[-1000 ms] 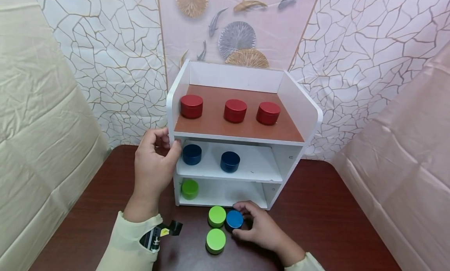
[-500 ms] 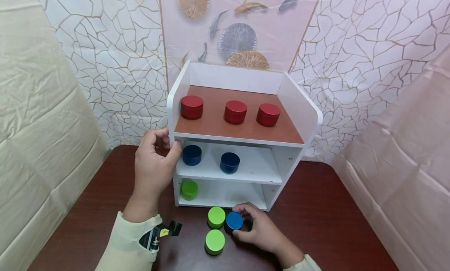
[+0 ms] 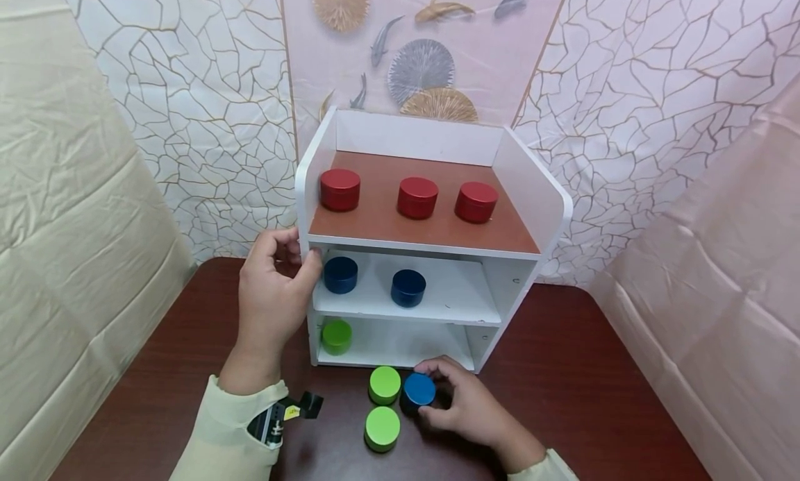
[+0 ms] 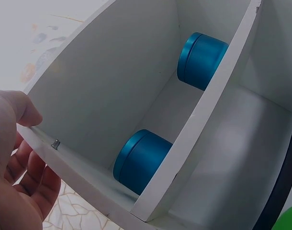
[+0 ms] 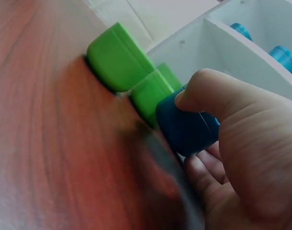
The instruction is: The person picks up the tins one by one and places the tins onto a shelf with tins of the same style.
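My left hand [image 3: 275, 293] grips the left side panel of a small white shelf unit [image 3: 425, 246], thumb on the front edge and fingers outside. In the left wrist view, two blue tins [image 4: 143, 160] stand on the middle shelf close by. Low in front of the unit, my right hand [image 3: 465, 404] holds a round blue tin [image 3: 419, 389] between thumb and fingers. Right beside that tin is a green tin [image 3: 384, 384], with another green tin [image 3: 382, 427] nearer to me. The right wrist view shows the thumb [image 5: 203, 93] pressed against the blue tin's side.
Three red tins [image 3: 417, 198] stand on the brown top of the unit. A single green tin [image 3: 337, 336] sits at the left of the bottom shelf. The unit stands on a dark red-brown table [image 3: 587, 398], with cloth hangings [image 3: 656, 85] behind and at both sides.
My right hand and the blue tin have shifted very slightly right, away from the green tin beside it. The left hand keeps its hold on the side panel.
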A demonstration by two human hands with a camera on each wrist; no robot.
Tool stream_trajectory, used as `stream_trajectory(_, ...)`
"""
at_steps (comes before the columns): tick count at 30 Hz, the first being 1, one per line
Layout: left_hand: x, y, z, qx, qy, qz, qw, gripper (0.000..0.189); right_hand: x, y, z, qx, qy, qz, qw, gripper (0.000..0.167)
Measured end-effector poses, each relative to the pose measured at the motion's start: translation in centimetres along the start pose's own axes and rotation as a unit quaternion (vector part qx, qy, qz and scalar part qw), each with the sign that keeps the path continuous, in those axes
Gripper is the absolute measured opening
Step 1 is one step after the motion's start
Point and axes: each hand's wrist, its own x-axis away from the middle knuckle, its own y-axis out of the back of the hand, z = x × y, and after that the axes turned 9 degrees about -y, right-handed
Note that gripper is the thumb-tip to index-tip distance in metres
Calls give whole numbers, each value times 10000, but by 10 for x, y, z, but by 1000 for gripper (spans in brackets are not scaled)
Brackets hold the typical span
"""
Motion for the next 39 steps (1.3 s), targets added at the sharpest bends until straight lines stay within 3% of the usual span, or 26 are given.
stream_trajectory(9, 0, 0, 1, -34, 10, -5, 10000, 39, 3, 13, 13, 124, 231, -281, 9993, 60)
stream_trajectory(17, 0, -1, 0, 1, 12, -29, 10000, 38, 12, 28, 33, 290, 4, -422, 9987, 63)
stream_trajectory(20, 0, -2, 0, 30, -4, -52, 10000, 37, 15, 32, 41, 297, 95, -534, 9981, 64)
stream_trajectory(27, 0, -2, 2, 75, -21, -78, 9999, 36, 20, 40, 55, 99, 378, -685, 9969, 66)
stream_trajectory(39, 0, -2, 1, 88, 20, -88, 9999, 33, 22, 61, 75, -106, 397, -919, 9949, 67)
